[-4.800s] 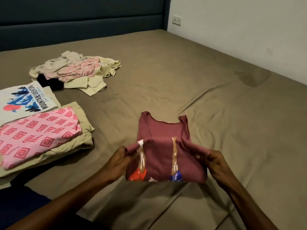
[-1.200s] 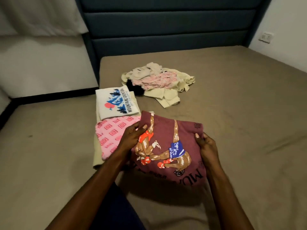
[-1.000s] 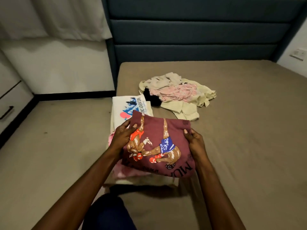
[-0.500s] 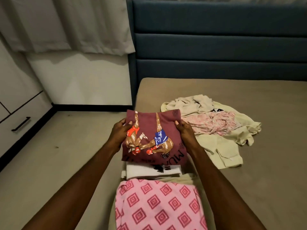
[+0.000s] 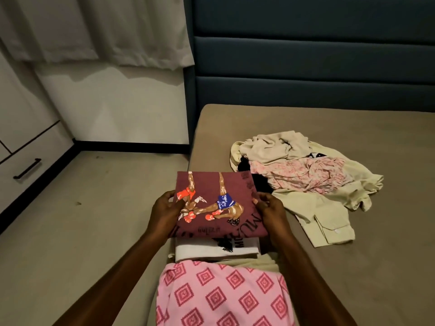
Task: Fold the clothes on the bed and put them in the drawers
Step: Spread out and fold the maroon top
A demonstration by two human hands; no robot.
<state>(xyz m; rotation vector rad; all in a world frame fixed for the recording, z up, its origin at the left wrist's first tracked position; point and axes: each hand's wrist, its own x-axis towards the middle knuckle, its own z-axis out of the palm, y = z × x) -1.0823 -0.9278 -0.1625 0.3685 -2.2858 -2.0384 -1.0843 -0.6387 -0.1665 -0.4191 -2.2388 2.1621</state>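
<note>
A folded maroon T-shirt (image 5: 211, 184) with a print of two boxers lies on top of a folded white T-shirt (image 5: 211, 249) at the bed's left edge. My left hand (image 5: 166, 211) grips its left side and my right hand (image 5: 270, 211) grips its right side. Closer to me lies a folded pink garment (image 5: 221, 295) with a diamond pattern, on a pale folded piece (image 5: 259, 264). An unfolded heap of cream and pink clothes (image 5: 301, 170) lies on the bed (image 5: 364, 267) to the right.
A white drawer unit (image 5: 26, 161) with a black handle stands at the far left across the beige floor (image 5: 82, 231). A dark blue headboard (image 5: 306, 67) rises behind the bed. A white curtain (image 5: 94, 31) hangs at the upper left.
Both hands carried the folded maroon T-shirt from the middle of the bed to the left and set it over the white T-shirt. My view has turned left toward the drawers.
</note>
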